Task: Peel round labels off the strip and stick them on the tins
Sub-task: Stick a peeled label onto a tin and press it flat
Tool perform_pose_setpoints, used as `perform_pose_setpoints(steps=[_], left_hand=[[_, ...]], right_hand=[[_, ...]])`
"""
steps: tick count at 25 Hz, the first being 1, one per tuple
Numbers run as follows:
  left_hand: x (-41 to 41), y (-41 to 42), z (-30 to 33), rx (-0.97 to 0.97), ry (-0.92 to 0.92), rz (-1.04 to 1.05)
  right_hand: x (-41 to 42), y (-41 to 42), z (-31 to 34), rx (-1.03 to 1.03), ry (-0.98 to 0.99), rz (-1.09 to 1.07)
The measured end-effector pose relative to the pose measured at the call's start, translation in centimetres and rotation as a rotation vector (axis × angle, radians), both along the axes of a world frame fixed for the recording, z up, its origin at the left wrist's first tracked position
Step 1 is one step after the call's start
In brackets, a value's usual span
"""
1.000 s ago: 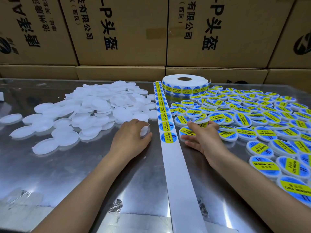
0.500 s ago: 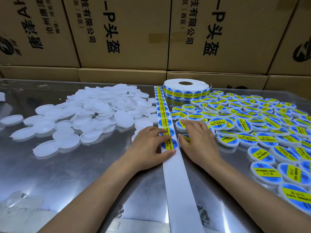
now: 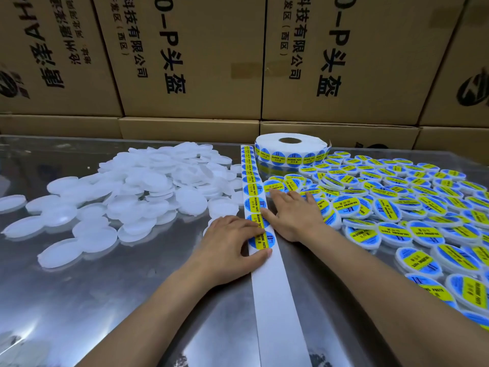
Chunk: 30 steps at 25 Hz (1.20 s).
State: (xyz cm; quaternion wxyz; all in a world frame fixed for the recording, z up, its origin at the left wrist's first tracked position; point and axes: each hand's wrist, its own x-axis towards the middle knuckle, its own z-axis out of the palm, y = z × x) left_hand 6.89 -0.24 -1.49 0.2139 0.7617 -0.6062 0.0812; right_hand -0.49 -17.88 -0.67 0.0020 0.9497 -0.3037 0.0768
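Head view: left hand (image 3: 227, 247) pinches the nearest round blue-and-yellow label (image 3: 260, 240) on the long white strip (image 3: 275, 292); its grip hides the label's edge. Right hand (image 3: 293, 215) lies flat, covering labelled white tins (image 3: 391, 207) on the shiny tabletop (image 3: 105, 300).

bare metal table (image 3: 111, 300) near front, white tins (image 3: 148, 189) heaped left, labelled tins (image 3: 397, 207) crowding right, boxes (image 3: 195, 62) behind
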Motion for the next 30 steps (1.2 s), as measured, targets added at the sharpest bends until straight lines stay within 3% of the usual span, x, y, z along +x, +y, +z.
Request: perform_pose_setpoints(steps=[8, 12, 14, 18, 21, 23, 30], left_hand=[[-0.1, 0.0, 0.2, 0.015, 0.011, 0.005], [0.0, -0.1, 0.2, 0.027, 0.013, 0.001], [-0.1, -0.1, 0.2, 0.027, 0.020, -0.005], [-0.1, -0.3, 0.4, 0.026, 0.037, -0.006], [-0.1, -0.2, 0.6, -0.009, 0.099, -0.004], [0.0, -0.1, 0.7, -0.018, 0.165, 0.007], [0.4, 0.4, 0.8, 0.051, 0.144, 0.042]], right_hand=[[-0.8, -2.0, 0.6, -0.017, 0.095, -0.221], [-1.0, -0.8, 1.0, -0.240, 0.055, -0.289], [-1.3, 0.3, 1.2, -0.364, -0.025, -0.213], [-2.4, 3.8, 0.3, -0.468, -0.187, 0.172], [-3.9, 5.4, -0.4, -0.232, -0.444, 0.259], [-4.6, 5.7, -0.6, -0.009, -0.411, 0.210], [-5.1, 4.4, -1.0, 0.269, -0.450, 0.219]])
